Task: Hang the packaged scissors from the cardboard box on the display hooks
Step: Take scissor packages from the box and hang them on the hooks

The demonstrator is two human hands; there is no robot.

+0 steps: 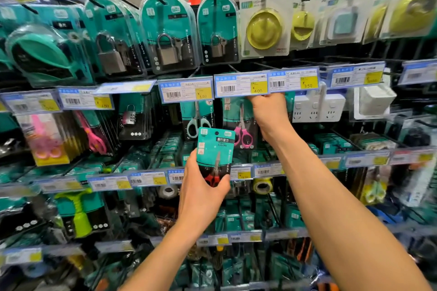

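Your left hand [203,186] gripped the packaged scissors [216,149] by its lower end, fingers and thumb curled round it at the red handles. The pack stood upright in front of the shelf rows, not on any hook. I judged it light, the card stiff but bendable and the plastic face slick. The low grip looked right — it left the hang hole [216,133] at the top free. Farther up, your right hand [269,111] was at the price label [241,84], fingertips hidden behind it — couldn't tell if it held anything. Behind hung a pink-handled scissors pack [241,132]. The hook tip wasn't visible, and the cardboard box was out of view.
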